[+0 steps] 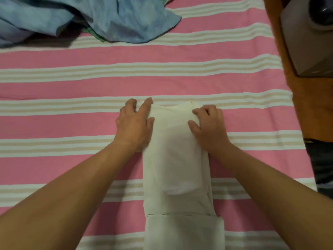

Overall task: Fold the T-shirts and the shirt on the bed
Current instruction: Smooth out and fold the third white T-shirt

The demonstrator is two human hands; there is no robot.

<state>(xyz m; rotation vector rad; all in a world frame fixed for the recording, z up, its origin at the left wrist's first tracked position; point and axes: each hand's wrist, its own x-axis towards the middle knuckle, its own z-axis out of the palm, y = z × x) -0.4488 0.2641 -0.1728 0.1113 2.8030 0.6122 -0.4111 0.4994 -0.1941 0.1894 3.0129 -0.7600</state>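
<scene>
A cream white garment (176, 159), folded into a long narrow strip, lies on the pink striped bed (72, 73) and runs from the middle toward the near edge. My left hand (134, 123) rests on its far left corner with the fingers spread and fairly straight. At the far right corner my right hand (209, 125) pinches the cloth, fingers curled over the edge and thumb on top. A crumpled blue garment (100, 17) lies at the far left, with a bit of green cloth (95, 36) showing under it.
The bed's right edge runs down the right side, with an orange-brown floor (306, 105) beyond it. A grey box-like object (306, 42) stands there at the top right. Something dark (320, 168) lies by the bed edge lower right.
</scene>
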